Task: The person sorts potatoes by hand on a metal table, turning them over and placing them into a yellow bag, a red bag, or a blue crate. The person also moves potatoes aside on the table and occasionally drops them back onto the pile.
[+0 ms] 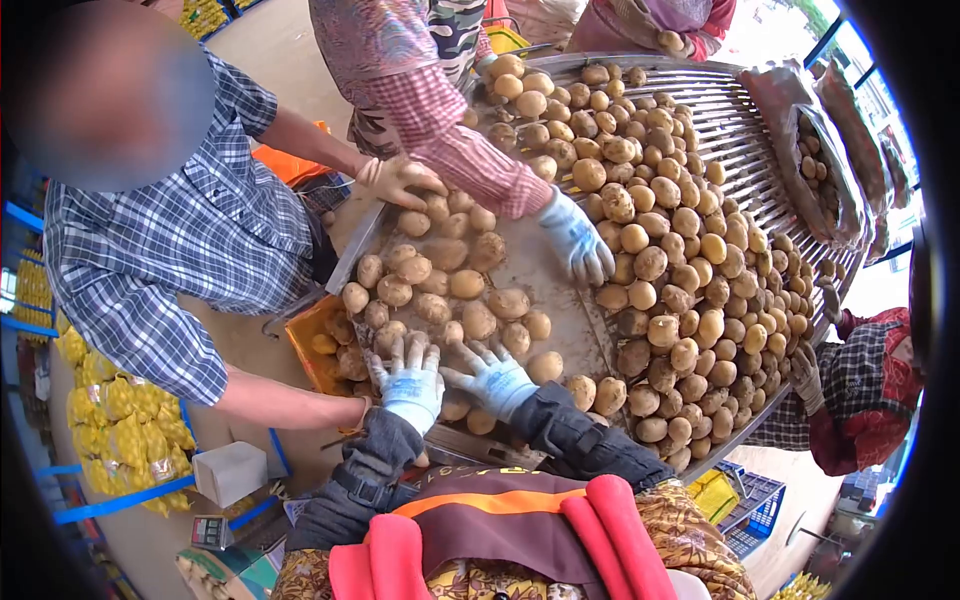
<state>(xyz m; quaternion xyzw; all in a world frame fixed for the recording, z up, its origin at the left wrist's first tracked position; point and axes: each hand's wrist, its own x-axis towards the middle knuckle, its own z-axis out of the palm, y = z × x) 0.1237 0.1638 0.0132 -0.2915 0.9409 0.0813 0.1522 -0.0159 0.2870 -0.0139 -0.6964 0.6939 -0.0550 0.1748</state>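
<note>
My left hand (pixel 410 388), in a light blue and grey work glove, lies with fingers spread at the near edge of a group of potatoes (pixel 433 308) on the sorting table (pixel 560 330). Just to its right, my right hand (pixel 492 380) is gloved the same way, fingers stretched out over the tabletop and close to several potatoes. Neither hand is wrapped round a potato. Dirt coats many of the potatoes. Below the left table edge, an orange crate (pixel 312 350) holds more potatoes, partly hidden by the table and arms.
A large potato heap (pixel 690 290) covers the table's right side, beside slatted bars (pixel 735 120). Across from me, a co-worker's gloved hand (pixel 577 238) reaches in; another's glove (pixel 402 183) rests at the left edge. Potato sacks (pixel 810 150) stand far right; yellow net bags (pixel 130 440) lie left.
</note>
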